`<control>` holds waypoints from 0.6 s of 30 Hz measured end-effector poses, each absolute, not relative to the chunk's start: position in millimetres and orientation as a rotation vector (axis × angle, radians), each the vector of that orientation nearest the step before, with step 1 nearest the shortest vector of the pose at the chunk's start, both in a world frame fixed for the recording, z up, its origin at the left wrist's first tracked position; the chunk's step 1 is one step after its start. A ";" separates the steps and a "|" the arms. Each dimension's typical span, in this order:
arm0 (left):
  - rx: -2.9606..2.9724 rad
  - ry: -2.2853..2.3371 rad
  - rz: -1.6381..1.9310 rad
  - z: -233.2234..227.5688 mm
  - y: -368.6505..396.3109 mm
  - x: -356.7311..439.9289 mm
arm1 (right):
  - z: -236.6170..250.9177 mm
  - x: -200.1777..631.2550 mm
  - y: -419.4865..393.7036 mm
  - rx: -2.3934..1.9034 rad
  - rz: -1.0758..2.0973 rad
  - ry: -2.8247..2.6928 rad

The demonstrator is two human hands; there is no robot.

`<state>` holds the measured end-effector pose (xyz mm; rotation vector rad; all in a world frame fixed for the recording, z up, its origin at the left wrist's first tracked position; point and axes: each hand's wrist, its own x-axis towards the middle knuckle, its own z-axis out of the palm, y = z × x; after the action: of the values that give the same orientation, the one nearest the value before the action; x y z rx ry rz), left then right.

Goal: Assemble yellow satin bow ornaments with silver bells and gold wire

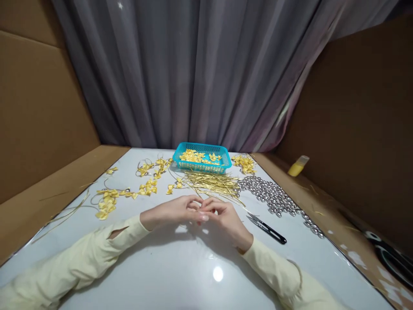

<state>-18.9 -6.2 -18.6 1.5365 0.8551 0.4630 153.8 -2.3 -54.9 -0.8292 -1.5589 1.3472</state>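
- The left hand [176, 211] and right hand [226, 217] meet fingertip to fingertip at the tabletop [180, 267] centre; each grip is pinched nearly closed, but what they hold is too small to tell.
- Gold wires [213, 183] lie at 12 o'clock.
- Snips [266, 228] rest at 3 o'clock.
- Yellow bows [129, 191] sit at 10 o'clock.

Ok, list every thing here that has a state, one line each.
Left hand: fingers pinched together against the right hand's, whatever they hold too small to tell.
Right hand: fingers curled, meeting the left.
Basket: upright, part filled with yellow bows.
Snips: lying flat on the table, untouched.
Bottle: lying tilted by the right wall.
Curtain: drawn shut.
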 end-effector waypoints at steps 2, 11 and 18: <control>1.529 0.870 0.455 -20.1 -5.2 -21.8 | -57.0 155.5 0.6 -0.848 1.289 -1.571; 1.327 0.898 0.572 -18.4 -4.3 -25.3 | -61.1 156.1 -0.4 -0.895 0.986 -1.744; 1.098 0.826 0.662 -20.6 0.4 -22.1 | -60.6 156.0 -7.3 -0.836 0.664 -1.967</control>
<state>-22.1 0.4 -20.6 1.0983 0.8256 0.6619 156.0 -7.3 -60.6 -0.8359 -1.9669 0.6641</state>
